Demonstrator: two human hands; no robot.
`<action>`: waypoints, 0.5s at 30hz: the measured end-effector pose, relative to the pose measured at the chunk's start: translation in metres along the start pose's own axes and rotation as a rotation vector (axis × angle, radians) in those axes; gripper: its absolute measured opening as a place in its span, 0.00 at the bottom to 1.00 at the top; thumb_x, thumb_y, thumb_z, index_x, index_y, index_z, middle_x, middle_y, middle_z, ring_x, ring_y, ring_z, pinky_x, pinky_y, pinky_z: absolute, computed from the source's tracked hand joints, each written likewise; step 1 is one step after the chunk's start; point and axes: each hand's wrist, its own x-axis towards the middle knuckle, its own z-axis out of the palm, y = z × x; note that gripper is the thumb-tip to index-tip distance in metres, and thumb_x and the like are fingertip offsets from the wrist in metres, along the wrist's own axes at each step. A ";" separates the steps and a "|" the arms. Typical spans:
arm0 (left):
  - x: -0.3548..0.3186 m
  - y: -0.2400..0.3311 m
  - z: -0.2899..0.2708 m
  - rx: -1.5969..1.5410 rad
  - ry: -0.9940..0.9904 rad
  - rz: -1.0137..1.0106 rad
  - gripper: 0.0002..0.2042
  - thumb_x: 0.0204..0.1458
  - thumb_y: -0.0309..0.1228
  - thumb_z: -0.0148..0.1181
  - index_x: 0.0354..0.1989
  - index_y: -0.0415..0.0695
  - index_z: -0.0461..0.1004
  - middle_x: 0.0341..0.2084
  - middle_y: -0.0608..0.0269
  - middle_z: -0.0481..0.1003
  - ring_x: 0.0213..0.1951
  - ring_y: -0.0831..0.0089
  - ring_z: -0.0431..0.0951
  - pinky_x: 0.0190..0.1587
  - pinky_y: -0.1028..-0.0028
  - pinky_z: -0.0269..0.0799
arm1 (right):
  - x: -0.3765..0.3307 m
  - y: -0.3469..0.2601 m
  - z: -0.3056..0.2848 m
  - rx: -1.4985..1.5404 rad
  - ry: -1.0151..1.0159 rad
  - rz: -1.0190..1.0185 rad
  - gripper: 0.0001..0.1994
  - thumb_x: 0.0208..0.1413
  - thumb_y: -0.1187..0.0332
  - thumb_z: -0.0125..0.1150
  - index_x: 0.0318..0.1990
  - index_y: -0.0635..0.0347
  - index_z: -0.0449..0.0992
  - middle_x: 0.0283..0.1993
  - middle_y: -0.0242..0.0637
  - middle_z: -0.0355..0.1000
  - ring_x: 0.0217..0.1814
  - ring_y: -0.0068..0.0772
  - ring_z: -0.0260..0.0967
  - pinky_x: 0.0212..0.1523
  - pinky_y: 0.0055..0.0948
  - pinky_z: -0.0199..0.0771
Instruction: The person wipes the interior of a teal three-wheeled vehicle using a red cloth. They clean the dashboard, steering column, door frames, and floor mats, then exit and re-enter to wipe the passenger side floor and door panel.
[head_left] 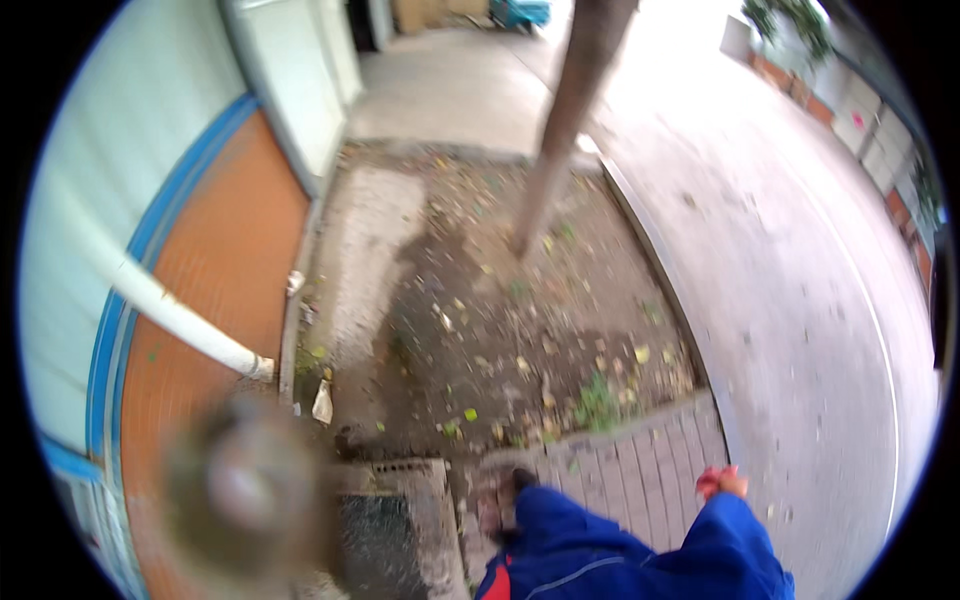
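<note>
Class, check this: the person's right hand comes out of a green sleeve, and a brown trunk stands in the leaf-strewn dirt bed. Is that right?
Not quite: the head view shows that the sleeve is blue, not green. The right hand does come out of it, and the brown trunk does stand in the leaf-strewn dirt bed.

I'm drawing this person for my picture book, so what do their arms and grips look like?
The right sleeve is long, loose and bright blue, with no markings that I can make out. The right grip looks small and blurry past the sleeve's end, so its details aren't clear. I can't make out a left sleeve or left grip.
</note>
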 end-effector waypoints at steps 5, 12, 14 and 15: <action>-0.061 0.097 0.012 -0.010 -0.108 -0.001 0.09 0.58 0.28 0.59 0.42 0.41 0.66 0.32 0.55 0.68 0.33 0.62 0.71 0.37 0.61 0.68 | -0.049 0.104 -0.135 0.407 0.335 0.654 0.05 0.58 0.70 0.65 0.31 0.61 0.78 0.30 0.44 0.78 0.25 0.42 0.78 0.23 0.43 0.78; -0.130 0.225 0.049 -0.065 -0.157 -0.135 0.08 0.59 0.26 0.57 0.31 0.45 0.64 0.21 0.61 0.64 0.23 0.69 0.67 0.26 0.62 0.65 | -0.026 0.207 -0.187 -1.322 0.011 0.479 0.13 0.65 0.64 0.55 0.45 0.58 0.84 0.48 0.45 0.83 0.50 0.43 0.83 0.47 0.39 0.83; -0.143 0.285 0.066 -0.115 -0.185 -0.169 0.09 0.59 0.25 0.57 0.28 0.46 0.63 0.18 0.63 0.62 0.20 0.71 0.66 0.23 0.62 0.64 | 0.024 0.206 -0.167 -1.273 -0.003 0.527 0.17 0.69 0.61 0.49 0.49 0.58 0.83 0.51 0.45 0.83 0.53 0.41 0.83 0.49 0.38 0.81; -0.156 0.305 0.072 -0.138 -0.216 -0.188 0.10 0.59 0.25 0.56 0.27 0.47 0.62 0.16 0.64 0.61 0.18 0.71 0.65 0.21 0.62 0.64 | 0.054 0.206 -0.154 -1.273 -0.025 0.536 0.19 0.71 0.60 0.46 0.51 0.58 0.83 0.52 0.46 0.83 0.54 0.40 0.82 0.50 0.37 0.81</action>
